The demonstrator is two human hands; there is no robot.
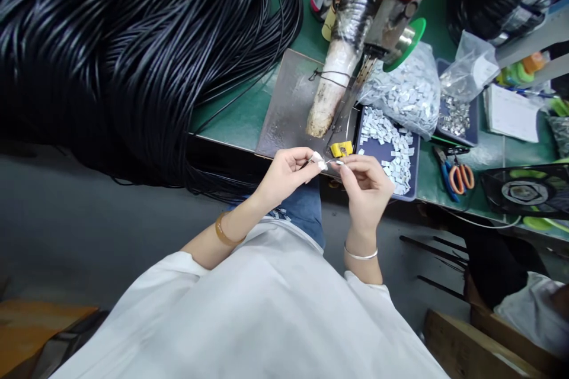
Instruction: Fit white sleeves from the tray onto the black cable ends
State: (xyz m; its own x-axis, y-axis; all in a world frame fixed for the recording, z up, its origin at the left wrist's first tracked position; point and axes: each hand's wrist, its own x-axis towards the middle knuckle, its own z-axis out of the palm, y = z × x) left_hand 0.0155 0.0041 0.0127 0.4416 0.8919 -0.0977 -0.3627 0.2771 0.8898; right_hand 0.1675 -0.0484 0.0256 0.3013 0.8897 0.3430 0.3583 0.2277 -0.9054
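Note:
In the head view my left hand [288, 173] is closed in a pinch on a thin wire [329, 161], with something white, like a wrap or tape [317, 159], at its fingertips. Facing it, my right hand [368, 185] pinches a small pale piece [338, 162] against the wire's other end; its exact kind is too small to make out. Just beyond the fingertips, a yellow block [341, 148] sits at the front of a dark metal plate [284, 106]. Right of it, a blue tray [374, 151] holds many small pale rectangular pieces.
Black cable coils [146, 53] fill the left side. A tape-wrapped hose [331, 86] and a green-rimmed spool [405, 46] hang over the plate. To the right are a bag of pieces [406, 86], orange-handled scissors [461, 176], blue-handled pliers [447, 174] and a fan [527, 192].

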